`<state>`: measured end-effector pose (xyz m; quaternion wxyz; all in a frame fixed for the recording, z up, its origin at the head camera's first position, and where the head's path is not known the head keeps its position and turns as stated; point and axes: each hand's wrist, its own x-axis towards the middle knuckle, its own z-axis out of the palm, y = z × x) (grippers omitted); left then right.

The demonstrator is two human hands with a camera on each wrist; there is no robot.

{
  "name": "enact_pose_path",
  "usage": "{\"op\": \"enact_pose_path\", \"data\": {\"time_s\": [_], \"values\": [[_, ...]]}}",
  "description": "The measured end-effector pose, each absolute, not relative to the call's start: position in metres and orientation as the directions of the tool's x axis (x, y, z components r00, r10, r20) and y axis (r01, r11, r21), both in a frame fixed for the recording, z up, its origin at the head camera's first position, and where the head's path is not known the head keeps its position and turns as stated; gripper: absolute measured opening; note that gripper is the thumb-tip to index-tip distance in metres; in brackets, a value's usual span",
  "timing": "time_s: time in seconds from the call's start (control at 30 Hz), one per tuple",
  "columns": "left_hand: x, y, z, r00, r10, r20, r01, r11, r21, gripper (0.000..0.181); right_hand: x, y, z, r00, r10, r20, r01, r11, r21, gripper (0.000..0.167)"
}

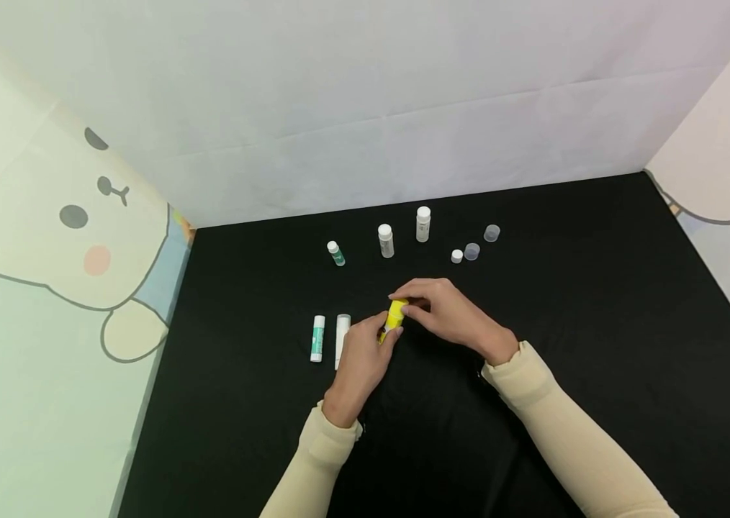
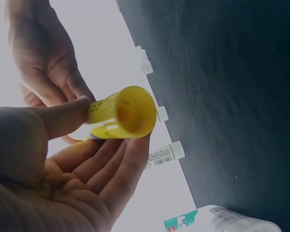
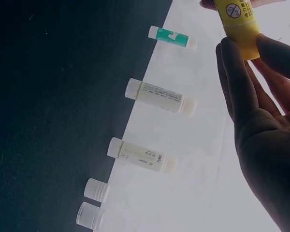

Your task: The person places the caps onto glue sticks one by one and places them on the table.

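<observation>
A yellow glue stick is held tilted above the black table between both hands. Thumb and fingers of my left hand grip its lower body. Its hollow round end faces the left wrist camera. My right hand pinches the upper end, and the right wrist view shows a seam around the yellow tube above those fingertips. Close beside the left hand are a green-and-white glue stick and a white glue stick, the latter partly hidden by that hand.
Along the back stand a small green-labelled glue stick and two white glue sticks, one left of the other. Right of them sit a small white cap and two clear caps, one nearer than the other. A white cloth wall rises behind.
</observation>
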<state>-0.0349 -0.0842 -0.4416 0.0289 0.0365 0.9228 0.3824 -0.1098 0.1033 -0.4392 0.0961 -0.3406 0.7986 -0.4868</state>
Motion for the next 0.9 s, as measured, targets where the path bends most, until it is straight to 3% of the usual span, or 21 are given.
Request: {"op": "enact_pose_path", "data": {"time_s": [0.9], "values": [[-0.0269,-0.0840,-0.4417,-0.997,0.067,-0.044,0.018,0.720,0.694,0.016,-0.1051,0.1021,-0.4337,-0.730,-0.674,0.119,-0.451,0.343,-0.824,0.028]]}}
